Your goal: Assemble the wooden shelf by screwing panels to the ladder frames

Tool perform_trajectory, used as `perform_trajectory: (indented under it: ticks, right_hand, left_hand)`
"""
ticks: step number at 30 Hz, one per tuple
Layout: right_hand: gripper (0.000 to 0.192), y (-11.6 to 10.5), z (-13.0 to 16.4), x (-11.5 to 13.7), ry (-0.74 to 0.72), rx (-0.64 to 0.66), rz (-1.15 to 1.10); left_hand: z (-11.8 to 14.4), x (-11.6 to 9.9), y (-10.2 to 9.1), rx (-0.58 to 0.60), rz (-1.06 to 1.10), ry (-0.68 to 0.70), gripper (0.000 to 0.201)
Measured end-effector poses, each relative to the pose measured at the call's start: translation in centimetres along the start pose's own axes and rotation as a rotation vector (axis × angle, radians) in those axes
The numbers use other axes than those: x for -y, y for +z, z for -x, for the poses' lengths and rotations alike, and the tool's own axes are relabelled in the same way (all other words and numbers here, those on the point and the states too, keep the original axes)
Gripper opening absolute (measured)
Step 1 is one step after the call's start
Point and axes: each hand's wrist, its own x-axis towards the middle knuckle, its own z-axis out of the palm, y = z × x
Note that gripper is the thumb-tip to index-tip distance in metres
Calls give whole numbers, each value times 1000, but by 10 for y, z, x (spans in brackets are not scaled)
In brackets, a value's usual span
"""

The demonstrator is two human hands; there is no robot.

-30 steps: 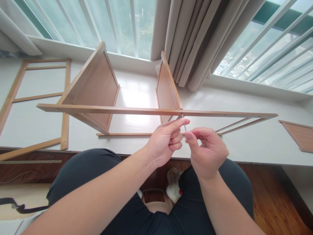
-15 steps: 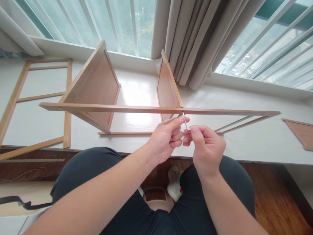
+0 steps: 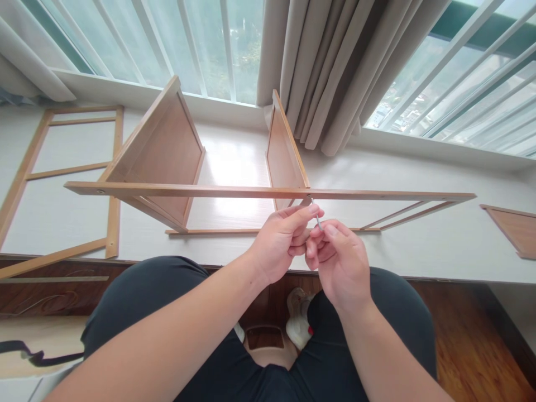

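1. Right hand (image 3: 341, 262) pinches a small hex key (image 3: 317, 220); its tip sits just under the wooden rail (image 3: 251, 192).
2. Left hand (image 3: 281, 243) is curled, fingertips steadying the key; the rail's frame stands on the white worktop (image 3: 439, 240).

Both forearms are bare, with no sleeves, watch or bands showing. The left hand (image 3: 278, 243) and right hand (image 3: 341, 262) carry no rings or gloves, and the nails on the fingers (image 3: 312, 211) are short and unpainted. Dark, plain trousers (image 3: 138, 301) cover both thighs below the hands, smooth cloth without pockets or markings in sight.
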Motion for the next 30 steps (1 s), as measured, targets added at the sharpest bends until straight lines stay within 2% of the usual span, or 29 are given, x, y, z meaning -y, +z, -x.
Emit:
perform_trajectory:
  ticks: [3, 10, 17, 24, 30]
  right_hand:
    - [32, -4, 2, -5, -130, -41, 141]
    - [20, -14, 6, -13, -460, -128, 593]
    - [18, -9, 0, -3, -601, -171, 771]
    - [20, -9, -1, -1, -684, -200, 885]
    - [17, -5, -3, 4, -765, -173, 961]
  left_hand:
    - [1, 1, 0, 2, -11, 25, 30]
    - [2, 1, -2, 13, -2, 75, 26]
    - [0, 1, -4, 22, 1, 63, 29]
    - [-1, 1, -5, 36, 11, 69, 30]
    - [0, 1, -4, 0, 26, 49, 34]
